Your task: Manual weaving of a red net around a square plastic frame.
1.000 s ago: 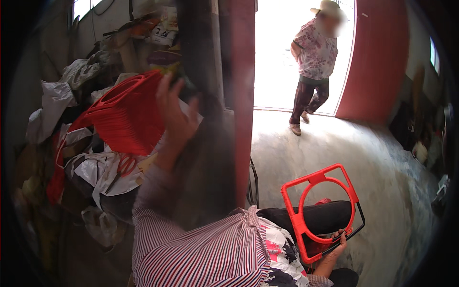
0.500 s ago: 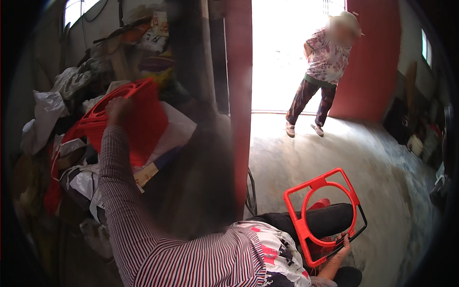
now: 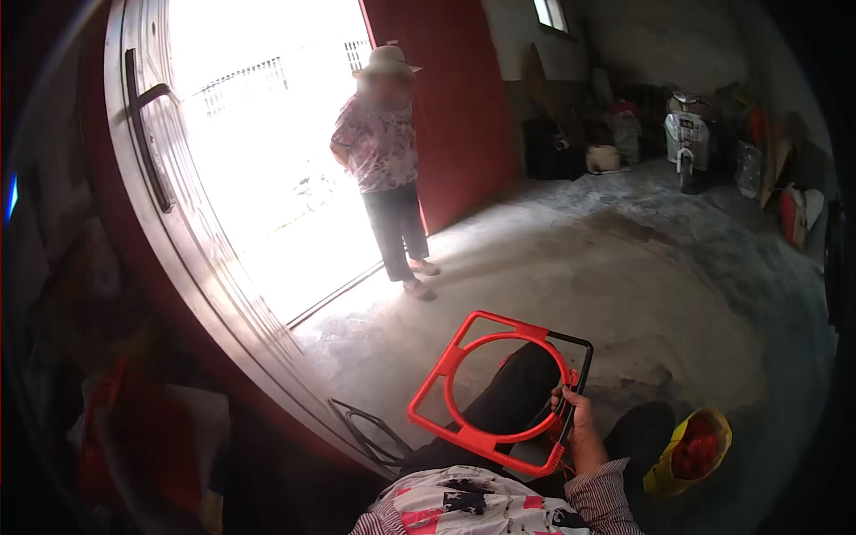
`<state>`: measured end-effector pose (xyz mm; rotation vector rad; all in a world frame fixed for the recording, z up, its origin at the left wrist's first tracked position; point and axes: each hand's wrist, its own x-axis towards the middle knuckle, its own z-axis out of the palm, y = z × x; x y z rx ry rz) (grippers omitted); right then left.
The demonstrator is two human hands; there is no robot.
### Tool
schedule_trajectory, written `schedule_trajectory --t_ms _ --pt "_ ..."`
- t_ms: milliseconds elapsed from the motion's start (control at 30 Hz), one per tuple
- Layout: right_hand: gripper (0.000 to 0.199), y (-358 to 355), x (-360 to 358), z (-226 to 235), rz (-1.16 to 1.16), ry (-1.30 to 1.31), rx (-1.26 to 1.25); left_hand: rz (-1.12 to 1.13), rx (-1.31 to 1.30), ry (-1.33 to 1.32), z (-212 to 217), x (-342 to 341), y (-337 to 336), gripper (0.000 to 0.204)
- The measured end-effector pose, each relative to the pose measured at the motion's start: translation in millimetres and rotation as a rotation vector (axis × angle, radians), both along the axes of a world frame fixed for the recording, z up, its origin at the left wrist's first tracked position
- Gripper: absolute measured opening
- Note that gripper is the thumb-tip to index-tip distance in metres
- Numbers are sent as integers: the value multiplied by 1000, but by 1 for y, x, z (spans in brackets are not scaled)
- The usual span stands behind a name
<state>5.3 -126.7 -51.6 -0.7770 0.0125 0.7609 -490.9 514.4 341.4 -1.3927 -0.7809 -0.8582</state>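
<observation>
My right hand (image 3: 573, 417) is closed on the black side of a rectangular frame (image 3: 477, 439) with a round ring inside it. Red wrapping covers the ring and most of the outer bars, while one side and part of the adjoining bar are bare black. The frame is held tilted above my dark-trousered legs (image 3: 517, 388). A striped sleeve (image 3: 379, 520) shows at the lower edge, but my left hand is out of sight.
Right of my leg stands a yellow bag (image 3: 664, 473) holding red material (image 3: 697, 450). Black frames (image 3: 370, 430) lie by the metal door edge (image 3: 209, 259). A person in a hat (image 3: 383, 143) stands at the doorway. A scooter (image 3: 685, 138) is parked far right. Red items (image 3: 143, 437) show dimly at left.
The view has swung right. My left hand, earlier on the red stack at the left, has gone out of view. The held frame has turned, still in my right hand.
</observation>
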Motion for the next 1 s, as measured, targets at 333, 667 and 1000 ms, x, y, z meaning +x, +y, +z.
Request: schedule_trajectory --t_ms 333,667,1000 --pt "22 10 5 5 28 32 7 -44 -22 -51 -47 5 5 35" --pt "17 13 0 7 -109 -26 -44 -83 -52 -81 -86 8 8 35" --pt "20 10 4 0 -67 22 -61 -136 -87 -101 -117 35 15 36"
